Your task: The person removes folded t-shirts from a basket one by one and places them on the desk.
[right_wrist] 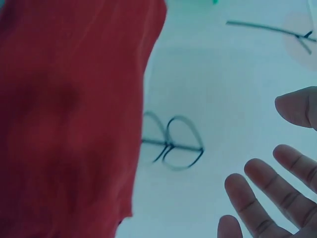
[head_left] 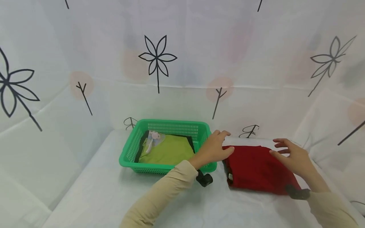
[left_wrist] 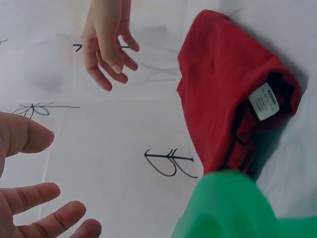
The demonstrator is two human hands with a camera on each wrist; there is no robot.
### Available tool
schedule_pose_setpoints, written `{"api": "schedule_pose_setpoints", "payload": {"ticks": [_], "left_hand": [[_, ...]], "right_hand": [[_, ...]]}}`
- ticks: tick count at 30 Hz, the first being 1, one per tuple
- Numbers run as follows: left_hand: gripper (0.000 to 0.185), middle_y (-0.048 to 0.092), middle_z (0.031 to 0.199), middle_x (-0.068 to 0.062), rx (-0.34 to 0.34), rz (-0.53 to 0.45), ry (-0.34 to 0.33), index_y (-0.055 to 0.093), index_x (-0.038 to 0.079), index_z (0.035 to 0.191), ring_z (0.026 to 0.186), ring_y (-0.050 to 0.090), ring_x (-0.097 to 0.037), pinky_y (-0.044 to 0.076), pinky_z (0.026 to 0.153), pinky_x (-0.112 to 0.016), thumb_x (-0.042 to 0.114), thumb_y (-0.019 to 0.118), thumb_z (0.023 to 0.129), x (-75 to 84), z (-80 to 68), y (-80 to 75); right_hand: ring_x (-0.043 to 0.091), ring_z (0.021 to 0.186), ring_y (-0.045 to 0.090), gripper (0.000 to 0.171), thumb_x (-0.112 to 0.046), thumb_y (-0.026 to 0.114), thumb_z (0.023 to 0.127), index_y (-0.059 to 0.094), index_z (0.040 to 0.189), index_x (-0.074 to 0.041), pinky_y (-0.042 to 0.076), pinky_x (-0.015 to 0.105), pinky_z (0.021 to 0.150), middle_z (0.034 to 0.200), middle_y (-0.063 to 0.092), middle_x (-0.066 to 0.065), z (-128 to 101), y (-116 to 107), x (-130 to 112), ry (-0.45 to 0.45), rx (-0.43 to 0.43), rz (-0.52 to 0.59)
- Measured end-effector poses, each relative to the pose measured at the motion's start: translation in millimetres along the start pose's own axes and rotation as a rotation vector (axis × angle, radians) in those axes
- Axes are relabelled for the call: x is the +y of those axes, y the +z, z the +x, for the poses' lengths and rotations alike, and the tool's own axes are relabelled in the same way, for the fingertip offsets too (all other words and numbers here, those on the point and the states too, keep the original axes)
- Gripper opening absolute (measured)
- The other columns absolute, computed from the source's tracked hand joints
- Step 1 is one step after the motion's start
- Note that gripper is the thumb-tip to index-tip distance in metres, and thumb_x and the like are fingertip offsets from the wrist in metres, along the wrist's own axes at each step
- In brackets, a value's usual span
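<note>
A folded red garment [head_left: 256, 167] lies on the white surface at the right, a pale label [left_wrist: 264, 101] showing at its dark inner edge. My left hand [head_left: 214, 147] hovers between it and the right rim of a green plastic basket [head_left: 168, 123], thumb and fingers spread apart. Over the garment's right end is my right hand [head_left: 293, 158], its fingers loosely bent and holding nothing. Inside the basket, a folded lime-green garment [head_left: 168, 150] with a printed picture lies on something dark. In the right wrist view, the right hand's fingers [right_wrist: 277, 198] are apart from the red cloth.
White sheeting [head_left: 185, 104] with line-drawn flowers and pale orange dots rises behind and along both sides. White cloth [head_left: 105, 190] covers the surface in front of the basket. Dark wrist straps [head_left: 204, 179] are on both wrists. A thin dark cord [head_left: 357, 202] shows at the right edge.
</note>
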State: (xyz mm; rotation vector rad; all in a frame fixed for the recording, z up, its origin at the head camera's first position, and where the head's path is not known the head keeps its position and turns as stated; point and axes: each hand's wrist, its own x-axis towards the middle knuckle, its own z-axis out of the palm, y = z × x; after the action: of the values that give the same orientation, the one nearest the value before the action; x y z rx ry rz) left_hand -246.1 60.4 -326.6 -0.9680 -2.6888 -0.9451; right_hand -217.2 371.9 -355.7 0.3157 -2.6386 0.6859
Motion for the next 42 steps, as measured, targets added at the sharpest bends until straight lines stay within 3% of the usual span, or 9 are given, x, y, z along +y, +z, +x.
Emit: {"api": "schedule_pose_setpoints", "payload": {"ticks": [2, 5, 8, 10, 20, 26, 37, 42], "left_hand": [[0.046, 0.054, 0.111, -0.003, 0.007, -0.075, 0.004, 0.053, 0.012, 0.135, 0.096, 0.051, -0.011, 0.044, 0.071, -0.02, 0.028, 0.06, 0.092, -4.9, -3.7, -7.4], [0.046, 0.055, 0.113, -0.003, 0.02, -0.144, 0.008, 0.052, 0.012, 0.135, 0.097, 0.051, -0.011, 0.045, 0.072, -0.021, 0.027, 0.06, 0.093, -11.7, -8.2, -15.8], [0.046, 0.056, 0.115, -0.004, 0.033, -0.171, 0.008, 0.052, 0.012, 0.136, 0.094, 0.052, -0.012, 0.046, 0.071, -0.023, 0.027, 0.06, 0.093, -17.5, -12.1, -21.8], [0.047, 0.056, 0.116, -0.003, 0.04, -0.183, -0.001, 0.052, 0.013, 0.137, 0.091, 0.053, -0.013, 0.046, 0.069, -0.023, 0.027, 0.061, 0.093, -20.9, -15.3, -26.1], [0.048, 0.061, 0.114, -0.008, 0.089, -0.281, 0.015, 0.052, 0.01, 0.137, 0.093, 0.061, -0.023, 0.049, 0.074, -0.026, 0.023, 0.065, 0.092, -40.3, -33.5, -53.3], [0.047, 0.061, 0.115, -0.007, 0.108, -0.33, 0.052, 0.052, 0.01, 0.137, 0.09, 0.062, -0.018, 0.05, 0.073, -0.027, 0.021, 0.066, 0.093, -52.7, -44.9, -66.9], [0.045, 0.062, 0.118, -0.009, 0.125, -0.371, 0.026, 0.052, 0.011, 0.136, 0.096, 0.063, -0.021, 0.052, 0.079, -0.032, 0.016, 0.065, 0.093, -68.4, -67.6, -97.7], [0.047, 0.06, 0.121, -0.008, 0.115, -0.394, -0.009, 0.05, 0.014, 0.139, 0.101, 0.061, -0.022, 0.051, 0.082, -0.037, 0.018, 0.064, 0.094, -80.3, -77.9, -113.8]], "right_hand": [[0.033, 0.083, 0.067, 0.045, -0.022, 0.071, 0.089, 0.054, 0.126, -0.005, 0.048, 0.023, 0.062, 0.108, 0.064, 0.021, 2, 0, -7, -0.01, 0.006, 0.018], [0.01, 0.082, 0.066, 0.044, -0.021, 0.072, 0.088, 0.056, 0.126, -0.007, 0.046, 0.015, 0.063, 0.107, 0.065, 0.019, 4, 1, -20, -0.034, 0.024, 0.05], [-0.013, 0.082, 0.055, 0.044, -0.021, 0.072, 0.088, 0.056, 0.127, -0.01, 0.044, 0.01, 0.065, 0.108, 0.065, 0.015, 7, 2, -32, -0.051, 0.042, 0.075], [-0.018, 0.083, 0.05, 0.045, -0.022, 0.072, 0.088, 0.056, 0.128, -0.011, 0.044, 0.009, 0.066, 0.108, 0.065, 0.013, 8, 4, -40, -0.061, 0.046, 0.09], [-0.006, 0.087, 0.059, 0.049, -0.019, 0.074, 0.087, 0.053, 0.132, -0.013, 0.045, 0.008, 0.07, 0.112, 0.064, 0.01, 16, 9, -68, -0.112, 0.022, 0.17], [-0.002, 0.089, 0.06, 0.051, -0.019, 0.073, 0.088, 0.051, 0.134, -0.015, 0.046, 0.01, 0.072, 0.113, 0.063, 0.007, 20, 11, -83, -0.119, 0.012, 0.215], [-0.003, 0.091, 0.057, 0.056, -0.015, 0.071, 0.089, 0.046, 0.139, -0.014, 0.047, 0.014, 0.072, 0.116, 0.062, 0.009, 27, 24, -109, -0.145, 0.005, 0.283], [0.005, 0.094, 0.06, 0.057, -0.016, 0.069, 0.091, 0.044, 0.142, -0.015, 0.048, 0.017, 0.075, 0.117, 0.062, 0.009, 32, 30, -125, -0.15, -0.029, 0.314]]}}
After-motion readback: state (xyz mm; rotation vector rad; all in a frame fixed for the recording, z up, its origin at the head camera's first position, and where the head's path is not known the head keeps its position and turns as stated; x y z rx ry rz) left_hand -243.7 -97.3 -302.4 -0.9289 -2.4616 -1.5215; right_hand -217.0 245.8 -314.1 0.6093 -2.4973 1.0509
